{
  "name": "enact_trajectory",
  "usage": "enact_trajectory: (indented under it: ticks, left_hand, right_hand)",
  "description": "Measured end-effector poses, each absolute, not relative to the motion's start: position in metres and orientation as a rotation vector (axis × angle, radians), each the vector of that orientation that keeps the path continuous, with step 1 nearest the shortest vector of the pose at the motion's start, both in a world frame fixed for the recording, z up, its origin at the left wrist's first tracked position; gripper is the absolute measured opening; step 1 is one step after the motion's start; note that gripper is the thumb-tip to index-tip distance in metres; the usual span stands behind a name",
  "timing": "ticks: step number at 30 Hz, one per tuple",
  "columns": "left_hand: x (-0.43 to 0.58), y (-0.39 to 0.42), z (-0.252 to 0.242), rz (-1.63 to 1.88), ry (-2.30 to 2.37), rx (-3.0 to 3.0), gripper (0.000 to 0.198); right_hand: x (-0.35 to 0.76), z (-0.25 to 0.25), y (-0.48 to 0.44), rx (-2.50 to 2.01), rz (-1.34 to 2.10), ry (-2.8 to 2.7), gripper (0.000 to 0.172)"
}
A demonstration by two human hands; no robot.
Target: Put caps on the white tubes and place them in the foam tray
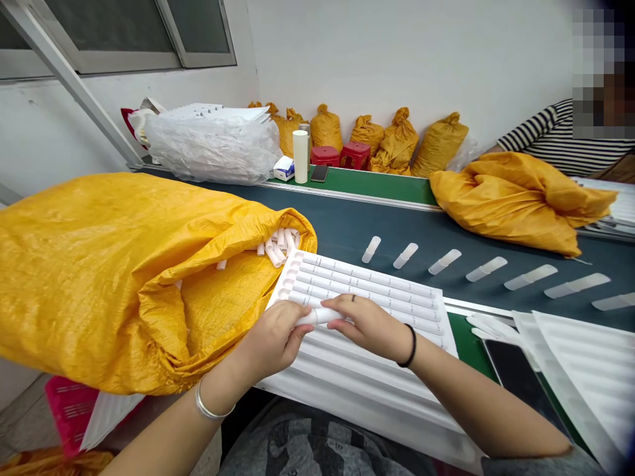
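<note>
Both hands meet over the white ribbed plastic tray (357,377), just below its filled grooves. The left hand (272,340) and the right hand (370,324) pinch a short white plastic tube (320,316) between fingertips, one at each end, with the other fingers curled in. The tube looks light, stiff and smooth, probably slippery, so it is best gripped at the ends. Left of the tray a yellow woven sack (124,277) spills loose tubes (278,248). Beyond the tray, a dark belt (347,225) carries spaced tubes.
</note>
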State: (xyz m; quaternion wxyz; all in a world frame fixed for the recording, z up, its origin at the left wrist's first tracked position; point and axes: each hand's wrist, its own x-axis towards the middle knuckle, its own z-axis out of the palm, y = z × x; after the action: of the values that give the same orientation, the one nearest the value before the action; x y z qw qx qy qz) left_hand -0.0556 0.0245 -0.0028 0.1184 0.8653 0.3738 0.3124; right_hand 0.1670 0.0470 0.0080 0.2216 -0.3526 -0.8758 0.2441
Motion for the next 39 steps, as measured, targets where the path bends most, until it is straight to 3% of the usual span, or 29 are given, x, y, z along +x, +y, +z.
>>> enact_trajectory:
  ticks: [6, 10, 14, 19, 25, 30, 39]
  left_hand:
    - [-0.106, 0.076, -0.015, 0.323, 1.722, 2.211, 0.065]
    - [-0.158, 0.134, -0.02, 0.268, 2.089, 1.911, 0.061]
    - [-0.185, 0.163, -0.025, 0.393, 2.149, 1.777, 0.047]
    - [-0.183, 0.167, -0.02, 0.683, 2.038, 1.607, 0.034]
    - [-0.129, 0.148, 0.007, 1.024, 1.582, 1.347, 0.021]
    - [-0.058, 0.104, 0.034, 1.347, 1.162, 1.099, 0.023]
    - [-0.027, 0.066, 0.046, 1.312, 0.919, 0.846, 0.017]
  right_hand:
    - [0.158, -0.021, 0.131, -1.502, 0.366, -2.228, 0.021]
    - [0.168, -0.032, 0.194, -1.708, 0.361, -1.988, 0.02]
    - [0.163, -0.035, 0.202, -1.66, 0.432, -1.948, 0.016]
    - [0.152, -0.023, 0.158, -1.335, 0.493, -2.096, 0.016]
    - [0.168, 0.01, 0.103, -0.983, 0.451, -2.277, 0.035]
    - [0.168, 0.02, 0.07, -0.897, 0.263, -2.486, 0.037]
    - [0.151, 0.02, 0.054, -0.743, 0.228, -2.515, 0.035]
